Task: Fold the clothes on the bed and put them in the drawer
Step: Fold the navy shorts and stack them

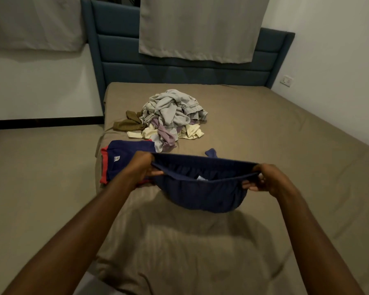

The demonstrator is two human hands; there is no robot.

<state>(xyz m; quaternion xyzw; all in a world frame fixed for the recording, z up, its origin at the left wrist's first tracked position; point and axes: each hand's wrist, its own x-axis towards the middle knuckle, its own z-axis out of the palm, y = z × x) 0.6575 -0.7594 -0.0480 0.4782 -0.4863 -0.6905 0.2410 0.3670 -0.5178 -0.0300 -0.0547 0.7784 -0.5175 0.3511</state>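
shorts [202, 192] held above the bed [264, 133] by the waistband, left hand [143, 167] and right hand [264, 177] each pinching one end. advise laying them flat, legs aligned, before folding; pile [170, 116] awaits.

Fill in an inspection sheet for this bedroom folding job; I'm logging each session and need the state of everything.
Surface: bed with a taupe sheet, lightly wrinkled near the camera.
Job's things: navy shorts held up by the waistband above the sheet; navy and red garment lying flat at the bed's left edge; unfolded pile of grey, lilac, cream and olive clothes further back. No drawer in view.
Clutter: nothing seen.
Hands: left hand and right hand each pinch one end of the waistband.
Cables: nothing seen.
Surroundings: blue padded headboard, pale curtains, wall socket on the right wall.
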